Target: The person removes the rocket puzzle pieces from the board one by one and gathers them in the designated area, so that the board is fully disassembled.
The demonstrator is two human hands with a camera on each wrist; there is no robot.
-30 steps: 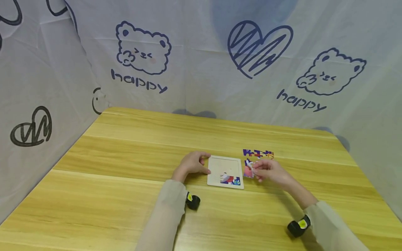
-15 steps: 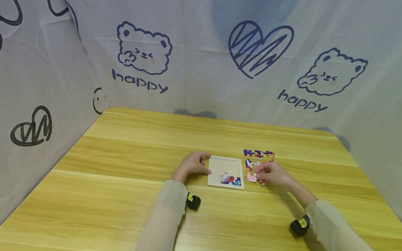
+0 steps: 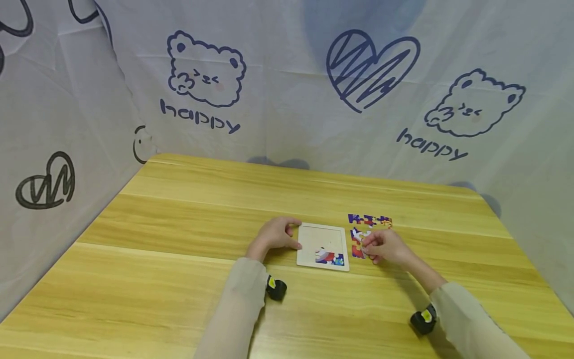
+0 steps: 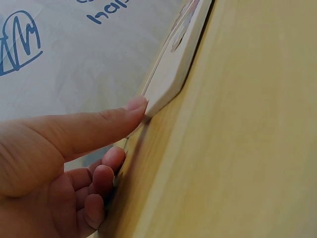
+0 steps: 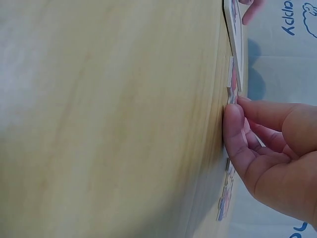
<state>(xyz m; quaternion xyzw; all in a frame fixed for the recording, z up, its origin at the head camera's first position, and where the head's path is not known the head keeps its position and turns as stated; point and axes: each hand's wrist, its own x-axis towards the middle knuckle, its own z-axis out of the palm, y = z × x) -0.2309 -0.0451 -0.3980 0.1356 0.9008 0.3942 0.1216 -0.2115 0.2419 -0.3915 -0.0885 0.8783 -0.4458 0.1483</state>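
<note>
My left hand (image 3: 274, 234) holds the left side of a pale square puzzle tray (image 3: 314, 235), its thumb (image 4: 111, 124) against the edge. A few joined pieces (image 3: 329, 257) with a white and red figure lie in the tray's lower right. Right of the tray, my right hand (image 3: 389, 248) pinches a jigsaw piece between thumb and index finger, low over the table; the fingers hide most of it. A red and purple piece (image 3: 357, 251) lies beside those fingertips. In the right wrist view, a flat piece (image 5: 231, 74) shows between hand and tray.
A row of loose purple, red and orange pieces (image 3: 369, 220) lies behind my right hand. The wood-grain table (image 3: 179, 224) ends at a white cloth backdrop (image 3: 287, 75) printed with bears and hearts. Black cameras (image 3: 276, 289) sit on both wrists.
My right hand has shifted slightly among the pieces. Red and purple now show beside its fingertips where a pink piece showed half a second ago. The left hand and tray stay put.
</note>
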